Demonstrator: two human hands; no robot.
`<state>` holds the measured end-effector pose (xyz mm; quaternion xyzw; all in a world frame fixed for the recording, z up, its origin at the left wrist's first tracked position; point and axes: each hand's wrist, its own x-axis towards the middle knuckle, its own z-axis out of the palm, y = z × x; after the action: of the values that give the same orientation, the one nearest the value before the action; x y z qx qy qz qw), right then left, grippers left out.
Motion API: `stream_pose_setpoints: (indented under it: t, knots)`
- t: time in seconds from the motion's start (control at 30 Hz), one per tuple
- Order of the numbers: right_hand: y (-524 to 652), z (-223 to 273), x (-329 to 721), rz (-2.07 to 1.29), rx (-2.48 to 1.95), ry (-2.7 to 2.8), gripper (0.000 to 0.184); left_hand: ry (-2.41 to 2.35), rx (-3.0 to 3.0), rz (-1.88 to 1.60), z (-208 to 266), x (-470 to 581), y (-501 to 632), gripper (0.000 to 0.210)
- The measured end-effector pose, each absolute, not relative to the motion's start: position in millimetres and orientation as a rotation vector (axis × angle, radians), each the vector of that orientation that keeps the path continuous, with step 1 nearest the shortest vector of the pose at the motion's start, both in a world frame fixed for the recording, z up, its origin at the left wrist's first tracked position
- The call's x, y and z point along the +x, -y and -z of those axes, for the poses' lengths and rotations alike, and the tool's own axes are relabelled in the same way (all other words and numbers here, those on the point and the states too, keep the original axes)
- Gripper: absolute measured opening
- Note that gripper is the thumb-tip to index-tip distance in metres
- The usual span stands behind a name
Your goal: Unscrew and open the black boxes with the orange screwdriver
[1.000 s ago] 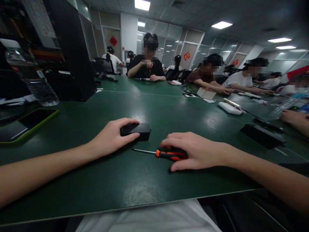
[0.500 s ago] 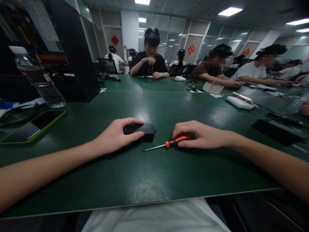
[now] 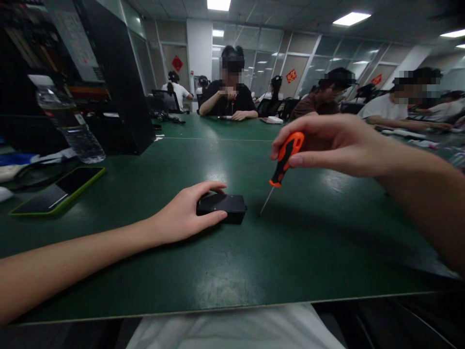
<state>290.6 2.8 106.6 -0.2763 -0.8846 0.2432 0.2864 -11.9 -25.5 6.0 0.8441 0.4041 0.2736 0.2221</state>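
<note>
A small black rectangular box (image 3: 234, 206) rests on the green table (image 3: 174, 276). My left hand (image 3: 194, 213) grips it from the left, thumb along the near side and fingers on the far side. To the right, my right hand (image 3: 330, 145) is closed around the handle of an orange and black screwdriver (image 3: 285, 160). The screwdriver is raised and tilted, its thin metal shaft slanting down to the left. Its tip is just right of the box and apart from it; whether it touches the table I cannot tell.
On the left lie a phone with a green edge (image 3: 60, 191) and an upright water bottle (image 3: 70, 121) beside a large black case (image 3: 119, 82). Across the table a person in black (image 3: 228, 99) works with their hands. Other people sit at the right.
My right hand has lifted the screwdriver off the table and turned it from nearly flat to steeply tilted, handle up. The left hand still holds the box, which sits slightly further right in view.
</note>
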Motion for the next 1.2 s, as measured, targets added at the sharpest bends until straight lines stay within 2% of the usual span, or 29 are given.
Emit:
stream_pose_setpoints:
  t: [0.13, 0.23, 0.4, 0.73, 1.0, 1.2]
  knots:
    - [-1, -152, 262, -0.481, -0.6, 2.484, 0.021, -1.142, 2.334, -0.73, -7, -12, 26, 0.044]
    - [-1, -164, 244, -0.39, -0.567, 2.514, 0.019, -1.145, 2.335, -0.71, -8, -12, 26, 0.04]
    - [-8, -155, 235, -0.409, -0.63, 2.546, 0.019, -1.127, 2.326, -0.725, -6, -12, 27, 0.045]
    - [-15, -144, 236, -0.327, -0.639, 2.615, 0.027, -1.103, 2.348, -0.719, -7, -12, 26, 0.042]
    - [-10, -142, 231, -0.411, -0.603, 2.626, 0.013, -1.076, 2.368, -0.714, -6, -13, 25, 0.041]
    - [7, -141, 230, -0.376, -0.454, 2.771, 0.013, -1.046, 2.388, -0.715, -4, -15, 24, 0.04]
